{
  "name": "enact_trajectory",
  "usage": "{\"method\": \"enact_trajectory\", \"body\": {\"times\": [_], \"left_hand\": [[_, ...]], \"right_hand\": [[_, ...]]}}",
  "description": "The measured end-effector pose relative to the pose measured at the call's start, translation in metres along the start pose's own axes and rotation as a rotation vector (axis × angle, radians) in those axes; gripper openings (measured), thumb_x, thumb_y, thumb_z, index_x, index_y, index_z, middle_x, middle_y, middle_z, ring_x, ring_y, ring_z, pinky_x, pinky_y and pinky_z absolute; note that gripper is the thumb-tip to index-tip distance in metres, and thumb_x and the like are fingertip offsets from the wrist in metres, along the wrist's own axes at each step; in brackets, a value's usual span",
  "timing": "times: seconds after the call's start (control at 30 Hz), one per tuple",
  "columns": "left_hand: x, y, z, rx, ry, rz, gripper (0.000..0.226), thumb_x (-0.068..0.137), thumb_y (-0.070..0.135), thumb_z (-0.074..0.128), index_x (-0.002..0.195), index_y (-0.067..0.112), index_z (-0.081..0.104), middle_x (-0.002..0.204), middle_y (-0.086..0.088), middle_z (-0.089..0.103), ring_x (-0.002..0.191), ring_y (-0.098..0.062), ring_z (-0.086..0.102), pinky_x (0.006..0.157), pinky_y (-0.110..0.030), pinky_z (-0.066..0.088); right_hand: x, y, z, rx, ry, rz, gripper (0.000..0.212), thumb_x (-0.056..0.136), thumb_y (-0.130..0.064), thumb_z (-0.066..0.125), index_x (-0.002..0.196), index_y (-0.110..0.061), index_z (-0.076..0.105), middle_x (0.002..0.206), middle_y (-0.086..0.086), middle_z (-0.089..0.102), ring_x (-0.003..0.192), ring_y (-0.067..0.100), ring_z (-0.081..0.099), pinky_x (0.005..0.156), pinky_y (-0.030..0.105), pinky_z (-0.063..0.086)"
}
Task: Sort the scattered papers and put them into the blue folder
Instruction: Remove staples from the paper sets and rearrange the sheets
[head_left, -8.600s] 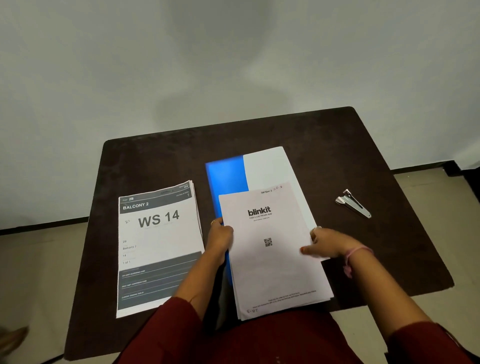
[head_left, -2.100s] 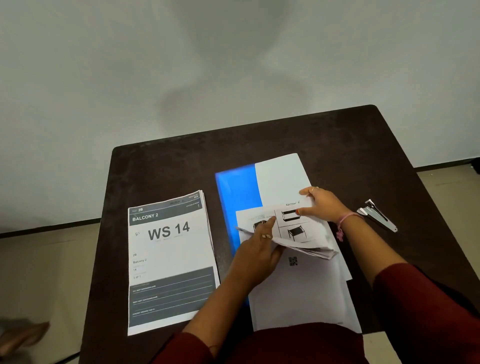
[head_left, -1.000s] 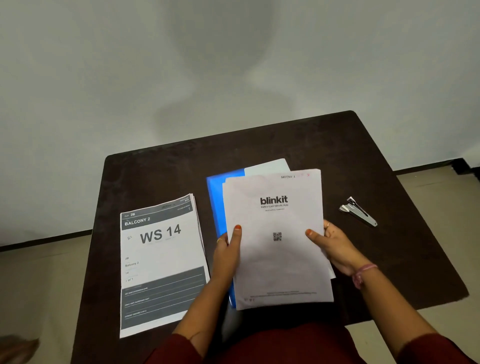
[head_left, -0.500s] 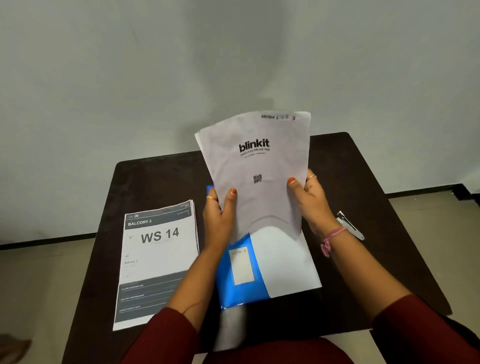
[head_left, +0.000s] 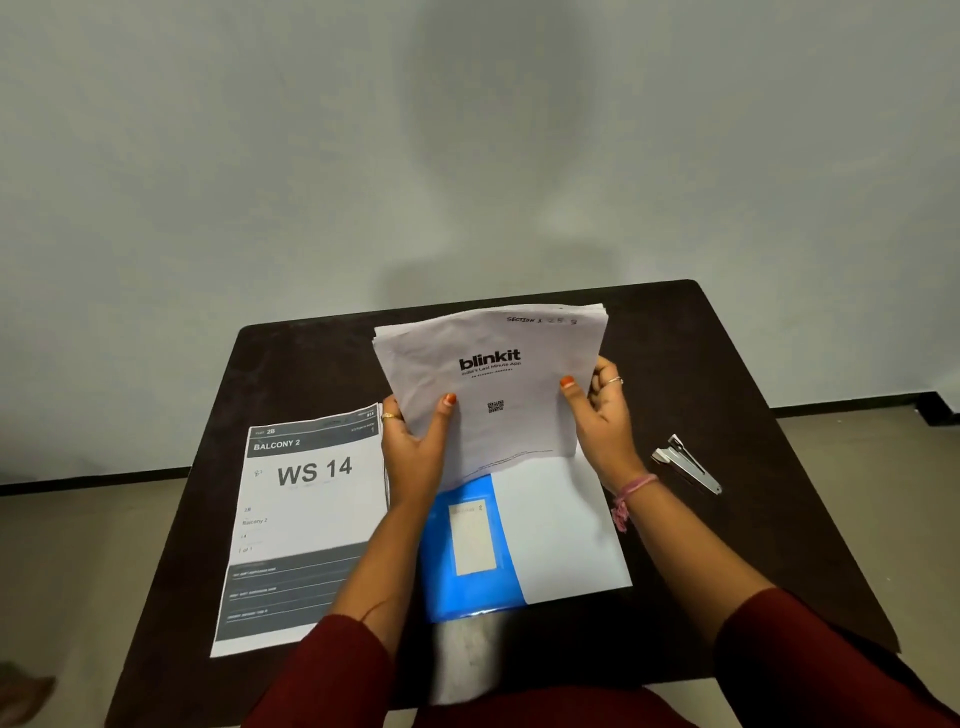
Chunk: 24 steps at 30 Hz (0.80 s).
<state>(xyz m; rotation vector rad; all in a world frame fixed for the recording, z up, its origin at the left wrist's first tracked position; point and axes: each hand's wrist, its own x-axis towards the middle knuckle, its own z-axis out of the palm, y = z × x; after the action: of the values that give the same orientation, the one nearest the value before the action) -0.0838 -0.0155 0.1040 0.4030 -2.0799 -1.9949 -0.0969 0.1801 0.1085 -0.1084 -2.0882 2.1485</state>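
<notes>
On the table (head_left: 727, 364) we saw the folder (head_left: 467, 597) at centre, one paper stack (head_left: 306, 519) at nine o'clock, the stapler (head_left: 685, 464) at three.

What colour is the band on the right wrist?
Pink, on the wrist band below the right hand; head view.

Both hands (head_left: 415, 447) now lower the raised blinkit stack (head_left: 488, 384) toward the blue folder (head_left: 467, 551), bottom edge nearly touching.
</notes>
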Motion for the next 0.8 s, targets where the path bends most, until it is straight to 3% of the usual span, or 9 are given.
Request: {"method": "enact_trajectory", "body": {"times": [0.2, 0.3, 0.43, 0.5, 0.63, 0.7, 0.8], "left_hand": [[-0.007, -0.01, 0.003, 0.018, -0.006, -0.017, 0.032, 0.083, 0.042, 0.065, 0.109, 0.044, 0.047, 0.115, 0.018, 0.058, 0.109, -0.006, 0.057, 0.096, -0.037, 0.05], [-0.012, -0.014, 0.005, -0.018, -0.016, -0.039, 0.032, 0.087, 0.033, 0.063, 0.116, 0.036, 0.047, 0.117, 0.012, 0.058, 0.107, -0.005, 0.057, 0.091, -0.028, 0.052], [-0.017, -0.017, 0.011, -0.033, -0.013, -0.093, 0.038, 0.093, 0.024, 0.058, 0.127, 0.022, 0.041, 0.116, 0.01, 0.055, 0.099, 0.002, 0.055, 0.073, -0.007, 0.049], [-0.017, -0.02, 0.012, -0.028, -0.005, -0.099, 0.035, 0.094, 0.025, 0.056, 0.125, 0.025, 0.04, 0.113, 0.013, 0.055, 0.1, 0.0, 0.055, 0.075, -0.01, 0.049], [-0.015, -0.026, 0.015, -0.048, 0.023, -0.148, 0.042, 0.092, 0.034, 0.056, 0.13, 0.018, 0.045, 0.121, 0.004, 0.059, 0.108, -0.012, 0.059, 0.092, -0.031, 0.051], [-0.013, -0.025, 0.018, -0.057, 0.033, -0.158, 0.044, 0.092, 0.036, 0.057, 0.13, 0.016, 0.047, 0.119, 0.003, 0.062, 0.11, -0.015, 0.06, 0.095, -0.034, 0.05], [-0.012, -0.018, 0.02, -0.063, 0.048, -0.147, 0.034, 0.093, 0.031, 0.058, 0.124, 0.019, 0.051, 0.114, 0.005, 0.063, 0.105, -0.009, 0.061, 0.091, -0.026, 0.049]], "right_hand": [[-0.004, 0.009, -0.003, -0.036, -0.04, 0.033, 0.033, 0.099, -0.017, 0.046, 0.131, -0.015, 0.04, 0.124, 0.001, 0.056, 0.113, 0.011, 0.057, 0.087, 0.019, 0.051], [-0.004, 0.012, -0.008, -0.043, -0.04, 0.062, 0.035, 0.1, -0.018, 0.044, 0.134, -0.012, 0.038, 0.127, 0.005, 0.055, 0.115, 0.014, 0.056, 0.091, 0.022, 0.051], [-0.007, 0.013, -0.006, -0.047, -0.079, 0.097, 0.036, 0.101, -0.018, 0.041, 0.136, -0.013, 0.038, 0.127, 0.0, 0.054, 0.115, 0.01, 0.055, 0.095, 0.023, 0.049], [-0.006, 0.015, -0.007, -0.035, -0.046, 0.119, 0.034, 0.101, -0.017, 0.04, 0.135, -0.013, 0.039, 0.127, 0.001, 0.054, 0.113, 0.009, 0.055, 0.095, 0.019, 0.048], [-0.007, 0.024, -0.007, -0.081, -0.122, 0.211, 0.047, 0.101, -0.027, 0.04, 0.145, -0.013, 0.032, 0.142, 0.005, 0.045, 0.13, 0.019, 0.045, 0.109, 0.039, 0.04], [-0.006, 0.022, -0.007, -0.066, -0.119, 0.202, 0.043, 0.101, -0.024, 0.04, 0.142, -0.011, 0.035, 0.138, 0.004, 0.048, 0.125, 0.017, 0.049, 0.106, 0.034, 0.043], [0.001, 0.012, -0.015, -0.028, -0.059, 0.155, 0.027, 0.1, -0.016, 0.043, 0.127, -0.014, 0.047, 0.121, 0.001, 0.057, 0.106, 0.007, 0.058, 0.088, 0.018, 0.05]]}}
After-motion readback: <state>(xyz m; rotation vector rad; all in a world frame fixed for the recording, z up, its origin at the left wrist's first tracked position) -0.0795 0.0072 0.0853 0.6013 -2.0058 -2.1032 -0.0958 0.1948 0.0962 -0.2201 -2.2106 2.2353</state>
